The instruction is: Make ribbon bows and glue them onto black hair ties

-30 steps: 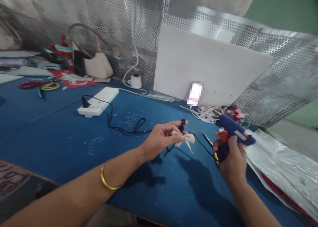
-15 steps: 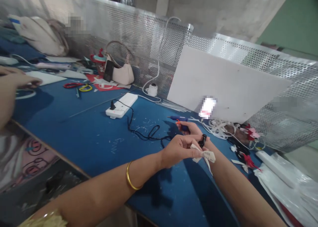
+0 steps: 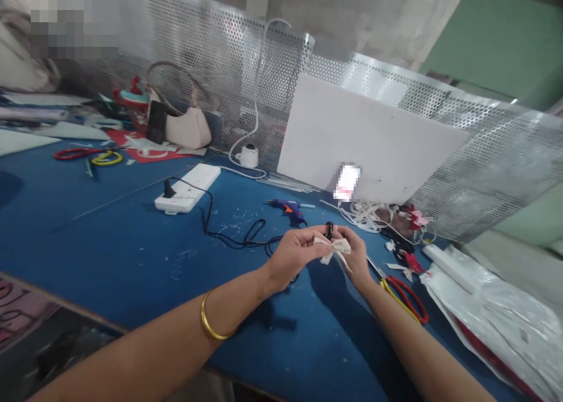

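Observation:
My left hand [image 3: 292, 255] pinches a small cream ribbon bow [image 3: 341, 247] with dark printed letters, its tail hanging down. My right hand [image 3: 353, 255] has come against it from the other side, fingers curled at the bow's far side and partly hidden. Between the fingertips, just above the bow, sticks up a small black loop [image 3: 329, 230], which looks like an elastic hair tie. Beyond both hands a blue glue gun [image 3: 288, 208] with an orange trigger lies on the blue table [image 3: 176, 261].
Scissors with red and yellow handles [image 3: 407, 299] lie by my right forearm. A white power strip [image 3: 188, 189] has a black cable running toward my hands. Glue sticks [image 3: 290, 182], a lit phone [image 3: 347, 182] against a white board [image 3: 365, 132], white cords and plastic bags [image 3: 497, 308] surround the work spot.
My right hand has let go of the glue gun, which now lies on the table, and has joined my left hand at the bow. The view has swung right, uncovering the near scissors.

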A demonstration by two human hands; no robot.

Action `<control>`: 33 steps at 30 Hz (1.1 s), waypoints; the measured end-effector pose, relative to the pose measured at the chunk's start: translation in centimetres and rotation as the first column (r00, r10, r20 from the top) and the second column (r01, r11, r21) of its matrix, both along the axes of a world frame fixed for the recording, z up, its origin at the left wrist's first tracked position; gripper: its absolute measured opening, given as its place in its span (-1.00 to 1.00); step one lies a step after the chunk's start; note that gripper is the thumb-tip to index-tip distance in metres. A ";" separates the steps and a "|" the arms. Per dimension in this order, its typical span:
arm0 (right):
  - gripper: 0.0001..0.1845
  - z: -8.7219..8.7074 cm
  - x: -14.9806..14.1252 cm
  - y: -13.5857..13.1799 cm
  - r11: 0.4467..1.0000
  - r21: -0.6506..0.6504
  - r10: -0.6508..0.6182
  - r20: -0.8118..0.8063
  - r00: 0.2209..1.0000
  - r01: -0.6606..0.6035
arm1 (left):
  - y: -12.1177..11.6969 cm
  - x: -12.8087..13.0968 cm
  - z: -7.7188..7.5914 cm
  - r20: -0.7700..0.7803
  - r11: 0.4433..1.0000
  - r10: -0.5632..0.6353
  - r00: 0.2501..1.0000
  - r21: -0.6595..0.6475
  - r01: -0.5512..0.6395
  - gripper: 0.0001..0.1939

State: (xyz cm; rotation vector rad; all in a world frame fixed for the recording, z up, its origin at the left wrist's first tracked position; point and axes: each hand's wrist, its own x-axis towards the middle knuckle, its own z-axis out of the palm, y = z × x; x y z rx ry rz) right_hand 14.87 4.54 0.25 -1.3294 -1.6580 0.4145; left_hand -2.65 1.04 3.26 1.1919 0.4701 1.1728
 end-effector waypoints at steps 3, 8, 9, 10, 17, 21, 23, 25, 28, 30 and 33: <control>-0.70 0.8 2.3 -4.2 0.997 -0.027 -0.070 -0.123 0.990 0.067 | -0.2 0.2 -0.2 -0.024 0.999 0.035 0.999 -0.025 -0.036 -0.87; -0.75 1.2 1.9 -7.7 0.988 -0.094 0.094 -0.279 0.956 -0.125 | -0.5 0.7 -0.9 -0.131 0.998 0.058 0.990 0.004 -0.057 -0.86; -0.72 1.1 1.5 -8.0 0.985 -0.096 0.112 -0.291 0.950 -0.145 | -0.5 0.9 -1.1 -0.155 0.998 0.059 0.986 0.019 -0.057 -0.86; -0.70 0.9 1.1 -8.2 0.983 -0.103 0.111 -0.309 0.945 -0.149 | -0.5 1.0 -1.2 -0.175 0.998 0.060 0.983 0.030 -0.056 -0.86; -0.84 -0.2 0.1 -8.2 0.973 -0.188 0.013 -0.523 0.852 -0.130 | -0.6 1.9 -2.3 -0.289 0.999 0.029 0.957 -0.026 -0.038 -0.90; -0.91 0.1 0.4 -8.1 0.969 -0.181 0.035 -0.564 0.825 -0.165 | -0.7 2.1 -2.6 -0.293 0.994 -0.001 0.956 -0.108 -0.032 -0.86; -0.93 0.4 0.8 -7.9 0.974 -0.142 0.064 -0.576 0.815 -0.177 | -0.7 2.1 -2.6 -0.274 0.990 -0.014 0.962 -0.139 -0.025 -0.83; -0.95 0.7 1.4 -7.7 0.977 -0.101 0.093 -0.586 0.805 -0.187 | -0.6 2.0 -2.6 -0.244 0.987 -0.016 0.970 -0.161 -0.024 -0.84; -0.96 1.2 2.4 -7.3 0.969 -0.082 0.142 -0.587 0.797 -0.232 | -0.4 2.0 -2.7 -0.211 0.983 0.009 0.977 -0.177 -0.048 -0.81; -0.95 1.6 3.0 -7.0 0.955 -0.105 0.178 -0.547 0.818 -0.278 | -0.3 2.1 -2.7 -0.188 0.979 0.031 0.982 -0.191 -0.067 -0.78; -0.92 2.0 3.6 -6.9 0.918 -0.173 0.255 -0.430 0.866 -0.356 | -0.3 2.3 -2.7 -0.145 0.972 0.032 0.989 -0.227 -0.064 -0.74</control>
